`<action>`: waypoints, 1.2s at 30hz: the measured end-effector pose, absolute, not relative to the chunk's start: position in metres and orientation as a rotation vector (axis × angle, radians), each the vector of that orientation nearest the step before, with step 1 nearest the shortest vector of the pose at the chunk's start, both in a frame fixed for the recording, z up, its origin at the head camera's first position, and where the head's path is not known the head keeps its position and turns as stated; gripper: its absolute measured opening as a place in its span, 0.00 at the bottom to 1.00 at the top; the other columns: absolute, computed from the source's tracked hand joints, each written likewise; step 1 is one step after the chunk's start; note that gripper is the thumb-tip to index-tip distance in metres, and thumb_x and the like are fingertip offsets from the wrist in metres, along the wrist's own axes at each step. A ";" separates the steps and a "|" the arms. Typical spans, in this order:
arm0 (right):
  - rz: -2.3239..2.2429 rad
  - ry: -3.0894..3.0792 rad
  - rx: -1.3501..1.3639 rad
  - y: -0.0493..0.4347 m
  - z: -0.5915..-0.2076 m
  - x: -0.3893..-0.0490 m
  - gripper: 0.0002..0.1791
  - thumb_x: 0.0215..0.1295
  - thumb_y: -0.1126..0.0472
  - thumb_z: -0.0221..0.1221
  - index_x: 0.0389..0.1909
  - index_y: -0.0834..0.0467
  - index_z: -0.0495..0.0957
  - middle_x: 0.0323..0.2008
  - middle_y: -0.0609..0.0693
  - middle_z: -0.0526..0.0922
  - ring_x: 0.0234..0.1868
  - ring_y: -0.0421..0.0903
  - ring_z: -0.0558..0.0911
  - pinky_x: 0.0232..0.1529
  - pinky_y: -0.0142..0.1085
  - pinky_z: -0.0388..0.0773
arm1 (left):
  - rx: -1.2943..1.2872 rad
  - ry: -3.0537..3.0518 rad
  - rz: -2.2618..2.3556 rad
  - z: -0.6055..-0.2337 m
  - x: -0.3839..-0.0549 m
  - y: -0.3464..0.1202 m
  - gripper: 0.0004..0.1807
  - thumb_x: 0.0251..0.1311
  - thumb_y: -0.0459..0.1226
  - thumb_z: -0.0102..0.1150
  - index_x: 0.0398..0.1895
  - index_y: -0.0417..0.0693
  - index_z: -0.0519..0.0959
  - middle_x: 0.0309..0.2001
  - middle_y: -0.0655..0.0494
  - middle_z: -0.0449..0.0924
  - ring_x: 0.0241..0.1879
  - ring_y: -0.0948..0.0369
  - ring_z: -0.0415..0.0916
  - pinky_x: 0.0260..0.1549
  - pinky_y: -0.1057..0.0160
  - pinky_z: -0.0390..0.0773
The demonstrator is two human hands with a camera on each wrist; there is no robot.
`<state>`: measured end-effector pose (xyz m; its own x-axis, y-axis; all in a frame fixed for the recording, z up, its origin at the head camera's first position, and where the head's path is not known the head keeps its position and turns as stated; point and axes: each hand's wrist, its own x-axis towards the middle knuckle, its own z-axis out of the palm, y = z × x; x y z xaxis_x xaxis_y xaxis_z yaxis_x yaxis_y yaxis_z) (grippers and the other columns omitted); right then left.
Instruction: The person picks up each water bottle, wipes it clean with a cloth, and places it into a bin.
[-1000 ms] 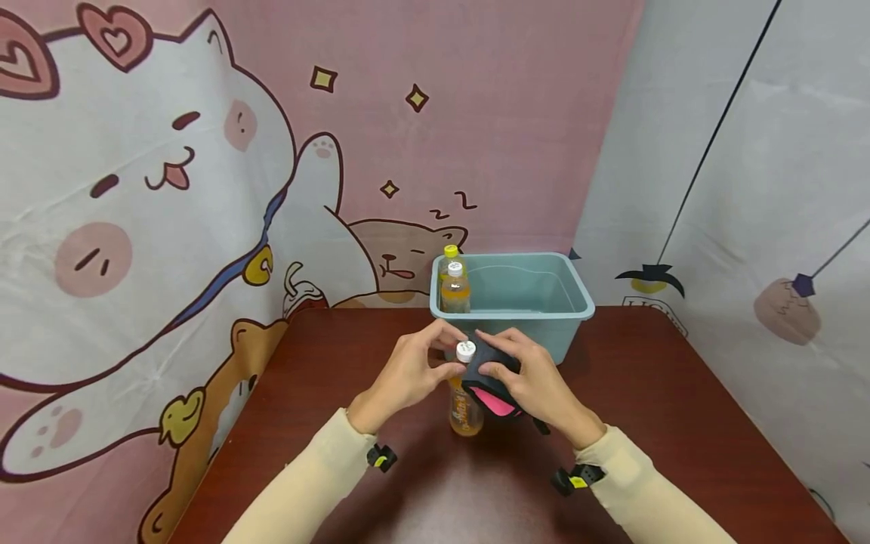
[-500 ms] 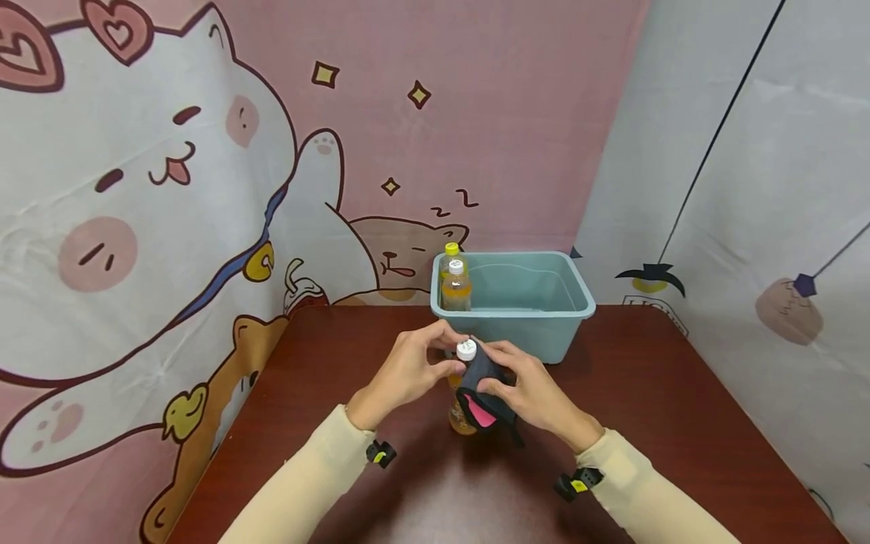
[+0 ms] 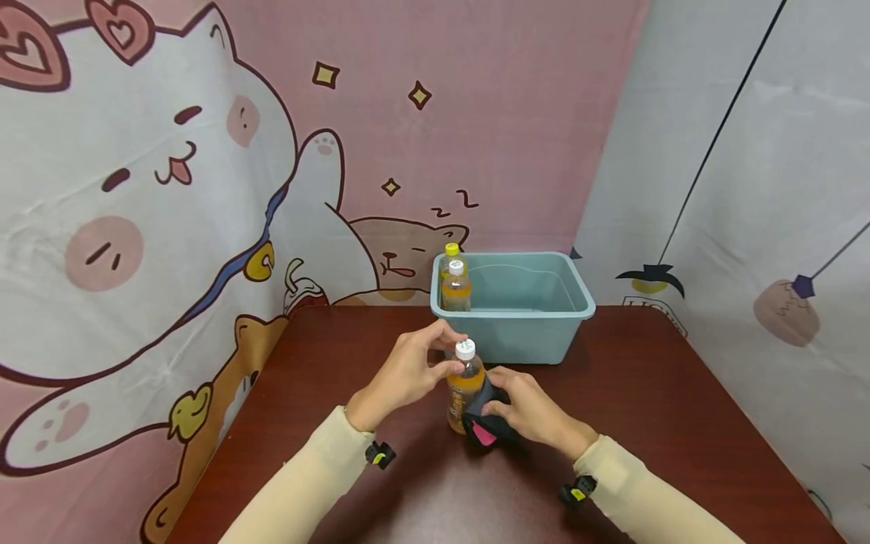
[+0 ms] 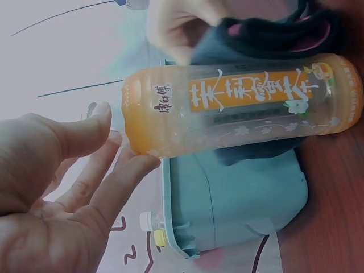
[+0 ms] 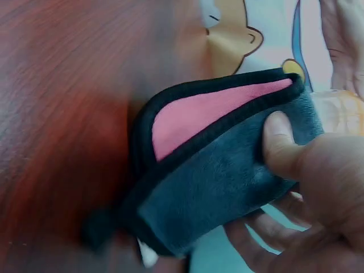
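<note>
A bottle of orange-labelled drink (image 3: 464,393) with a white cap stands upright on the table. My left hand (image 3: 408,368) pinches it near the cap, thumb on one side and fingers on the other. In the left wrist view the bottle's label (image 4: 244,94) faces the camera. My right hand (image 3: 533,408) grips a folded cloth (image 3: 486,415), dark grey with a pink inner face, against the bottle's right side. The right wrist view shows the thumb lying over the cloth (image 5: 222,165). Part of the bottle is hidden behind the cloth.
Behind the bottle stands a light blue plastic bin (image 3: 523,338). Inside its left end are a white-capped bottle (image 3: 456,291) and a yellow-capped bottle (image 3: 451,251). The brown table (image 3: 652,423) meets cartoon-printed wall hangings at the back and sides.
My right hand has slid the cloth down from beside the cap to the bottle's lower side, uncovering its shoulder. My left hand stays at the top of the bottle.
</note>
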<state>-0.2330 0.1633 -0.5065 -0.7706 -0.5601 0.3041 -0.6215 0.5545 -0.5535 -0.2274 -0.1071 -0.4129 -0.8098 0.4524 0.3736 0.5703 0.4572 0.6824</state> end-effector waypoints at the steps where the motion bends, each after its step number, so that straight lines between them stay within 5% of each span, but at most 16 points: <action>1: 0.992 -2.692 1.031 0.163 -0.510 -0.233 0.26 0.70 0.63 0.81 0.67 0.57 0.90 0.62 0.49 0.93 0.63 0.47 0.93 0.64 0.48 0.93 | -0.908 -2.558 -1.276 -0.413 -0.227 -0.107 0.20 0.69 0.32 0.83 0.58 0.50 0.83 0.68 0.53 0.94 0.60 0.54 0.96 0.61 0.55 0.95; 20: 1.065 -2.717 0.998 0.163 -0.529 -0.238 0.23 0.66 0.64 0.85 0.60 0.54 0.93 0.52 0.43 0.94 0.52 0.37 0.89 0.55 0.37 0.92 | -0.918 -2.565 -1.267 -0.413 -0.228 -0.106 0.20 0.70 0.32 0.81 0.59 0.48 0.82 0.68 0.53 0.93 0.61 0.54 0.95 0.62 0.55 0.95; 30: 1.247 -2.610 0.888 0.163 -0.500 -0.235 0.29 0.68 0.62 0.83 0.70 0.54 0.90 0.61 0.46 0.95 0.62 0.46 0.93 0.64 0.49 0.94 | -0.926 -2.544 -1.291 -0.413 -0.227 -0.106 0.20 0.70 0.32 0.82 0.59 0.49 0.83 0.69 0.52 0.93 0.62 0.53 0.95 0.63 0.54 0.94; 36: 1.363 -2.533 0.876 0.161 -0.478 -0.231 0.37 0.68 0.65 0.83 0.78 0.57 0.84 0.65 0.52 0.93 0.61 0.49 0.95 0.61 0.43 0.95 | -0.902 -2.562 -1.330 -0.414 -0.227 -0.109 0.18 0.71 0.33 0.81 0.59 0.51 0.84 0.71 0.55 0.92 0.62 0.55 0.95 0.64 0.53 0.94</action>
<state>-0.2306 0.1613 -0.4776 -0.8219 -0.4279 0.3759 -0.5495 0.4221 -0.7210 -0.2271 -0.1085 -0.4143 -0.8158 0.4522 0.3606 0.5551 0.4372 0.7076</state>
